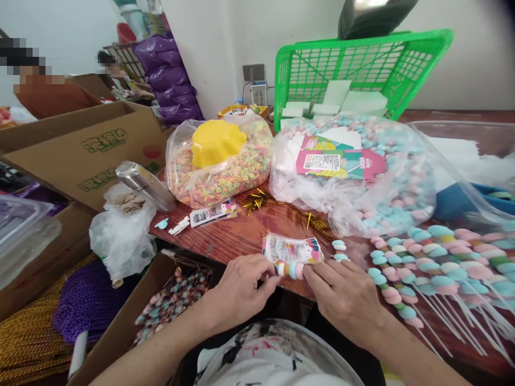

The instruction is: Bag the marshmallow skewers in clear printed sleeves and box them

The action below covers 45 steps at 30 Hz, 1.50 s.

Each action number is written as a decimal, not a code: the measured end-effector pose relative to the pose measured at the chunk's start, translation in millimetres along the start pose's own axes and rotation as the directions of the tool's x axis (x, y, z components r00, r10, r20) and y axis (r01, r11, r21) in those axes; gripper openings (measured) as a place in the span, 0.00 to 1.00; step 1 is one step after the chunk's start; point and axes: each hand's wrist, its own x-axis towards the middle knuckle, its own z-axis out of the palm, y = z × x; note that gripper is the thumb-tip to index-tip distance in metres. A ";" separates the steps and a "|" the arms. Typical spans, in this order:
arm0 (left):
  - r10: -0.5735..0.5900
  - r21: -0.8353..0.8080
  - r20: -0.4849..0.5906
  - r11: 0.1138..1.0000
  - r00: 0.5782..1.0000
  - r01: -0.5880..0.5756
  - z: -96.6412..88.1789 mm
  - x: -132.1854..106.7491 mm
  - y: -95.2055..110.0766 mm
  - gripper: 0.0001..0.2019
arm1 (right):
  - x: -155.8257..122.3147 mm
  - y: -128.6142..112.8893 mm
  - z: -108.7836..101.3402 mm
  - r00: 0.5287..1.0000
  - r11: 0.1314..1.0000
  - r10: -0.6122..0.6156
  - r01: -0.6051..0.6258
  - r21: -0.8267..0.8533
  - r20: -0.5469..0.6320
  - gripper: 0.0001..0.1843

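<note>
Candy row (295, 271): held between both hands over the near edge of the table (249, 236), lying roughly 9-to-3. Clock is centred on it, 12 = far side.

Left hand (243, 279) pinches the 9 o'clock end, thumb against fingers. Right hand (341, 289) is closed on the 3 o'clock end; its exact fingertip contact is hidden. Packet stack (293, 248) just beyond at 12, candy sticks (434, 260) at 3, pastel candy bag (396, 206) at 1, ring candy bag (217, 187) at 11.

Handling, my read: very light. Pieces look matte, so not very slippery; probably a bit soft, dent or chip if squeezed hard. Can't see what runs through the middle, so stiffness unknown; treat as bendy. Best hold: light pinch at both ends, pull level. Avoid single mid-row grip: pieces could slide or twist.
</note>
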 end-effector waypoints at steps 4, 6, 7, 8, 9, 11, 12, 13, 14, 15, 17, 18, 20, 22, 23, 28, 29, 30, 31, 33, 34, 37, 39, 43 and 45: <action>-0.055 0.022 0.041 0.998 0.998 0.055 4.5 -0.6 -2.1 0.08 | -8.8 -9.0 6.8 0.999 0.999 -0.004 0.002 -0.038 -0.054 0.10; -0.084 0.066 0.042 0.994 0.996 0.081 4.7 -0.1 -2.6 0.08 | -13.6 -12.3 9.7 0.998 0.999 0.002 -0.005 -0.043 -0.061 0.10; -0.095 0.097 0.044 0.991 0.995 0.090 4.6 0.4 -2.4 0.08 | -15.8 -13.7 10.9 0.998 0.999 0.007 -0.010 -0.044 -0.064 0.10; -0.100 0.130 0.050 0.987 0.994 0.093 4.7 1.0 -1.8 0.08 | -17.8 -14.9 11.9 0.998 0.999 0.011 -0.014 -0.044 -0.066 0.10; -0.101 0.166 0.061 0.982 0.993 0.090 5.1 1.8 -1.0 0.09 | -19.6 -16.0 12.7 0.998 0.999 0.014 -0.017 -0.044 -0.068 0.10; -0.103 0.235 0.097 0.969 0.990 0.077 7.2 3.4 1.2 0.09 | -22.9 -17.9 14.3 0.997 0.999 0.019 -0.021 -0.042 -0.070 0.10; -0.107 0.266 0.117 0.961 0.987 0.073 8.8 4.2 2.3 0.09 | -24.4 -18.6 15.2 0.997 0.999 0.018 -0.021 -0.039 -0.069 0.11; -0.114 0.295 0.135 0.953 0.984 0.070 10.7 4.9 3.3 0.09 | -26.0 -19.2 16.3 0.997 0.999 0.019 -0.021 -0.036 -0.071 0.11; -0.123 0.320 0.152 0.945 0.981 0.069 12.7 5.7 4.1 0.09 | -27.7 -19.7 17.5 0.997 0.999 0.018 -0.020 -0.031 -0.075 0.11; -0.133 0.341 0.166 0.937 0.977 0.070 14.6 6.5 4.9 0.09 | -29.4 -20.0 18.8 0.996 1.000 0.014 -0.016 -0.026 -0.083 0.12; -0.147 0.374 0.191 0.925 0.971 0.066 17.6 8.4 6.3 0.09 | -33.1 -20.5 21.6 0.995 1.000 0.004 -0.006 -0.023 -0.102 0.11; -0.149 0.386 0.202 0.921 0.968 0.061 18.3 9.5 7.2 0.10 | -34.9 -20.7 23.0 0.994 1.000 0.003 -0.006 -0.025 -0.106 0.11; -0.147 0.400 0.226 0.915 0.963 0.046 18.7 12.2 9.2 0.12 | -38.3 -21.1 26.0 0.995 1.000 0.012 -0.015 -0.027 -0.098 0.11; -0.151 0.408 0.247 0.912 0.957 0.039 18.4 15.4 11.0 0.14 | -41.5 -21.5 29.1 0.996 0.999 0.027 -0.029 -0.024 -0.086 0.10; -0.157 0.413 0.255 0.910 0.954 0.039 18.3 17.0 11.6 0.15 | -43.0 -21.7 30.6 0.996 0.999 0.031 -0.033 -0.021 -0.087 0.10; -0.167 0.443 0.269 0.896 0.949 0.032 19.7 24.7 11.4 0.13 | -49.0 -22.1 35.4 0.995 0.999 0.038 -0.039 -0.008 -0.095 0.10; -0.169 0.444 0.273 0.896 0.947 0.032 19.7 26.2 11.4 0.14 | -49.7 -22.0 35.6 0.995 0.999 0.042 -0.042 -0.006 -0.091 0.11; -0.172 0.440 0.279 0.897 0.945 0.033 19.4 27.6 11.5 0.14 | -50.3 -21.8 35.7 0.995 0.999 0.044 -0.045 -0.004 -0.089 0.11; -0.173 0.434 0.286 0.900 0.943 0.033 18.8 29.1 11.8 0.15 | -50.7 -21.7 35.7 0.995 0.999 0.045 -0.045 -0.003 -0.093 0.11; -0.167 0.418 0.303 0.908 0.938 0.026 17.4 32.0 12.8 0.17 | -51.1 -21.4 35.9 0.993 0.999 0.042 -0.043 -0.003 -0.106 0.11; -0.166 0.417 0.312 0.908 0.935 0.022 16.7 33.3 13.3 0.16 | -51.4 -21.4 36.1 0.993 0.999 0.042 -0.042 -0.002 -0.112 0.11; -0.171 0.450 0.337 0.893 0.926 0.001 15.1 35.4 13.8 0.13 | -52.4 -21.0 37.0 0.992 0.999 0.040 -0.039 0.005 -0.116 0.12; -0.143 0.460 0.332 0.888 0.933 -0.028 14.2 34.9 12.2 0.10 | -53.3 -20.1 37.5 0.993 0.999 0.039 -0.039 0.007 -0.111 0.12; 0.010 0.417 0.344 0.894 0.939 -0.162 12.0 32.1 4.3 0.08 | -54.9 -17.1 37.9 0.994 0.999 0.046 -0.047 -0.004 -0.096 0.12; 0.099 0.408 0.386 0.873 0.917 -0.266 11.4 31.6 -0.1 0.07 | -55.3 -15.9 38.5 0.994 0.999 0.047 -0.048 -0.003 -0.095 0.12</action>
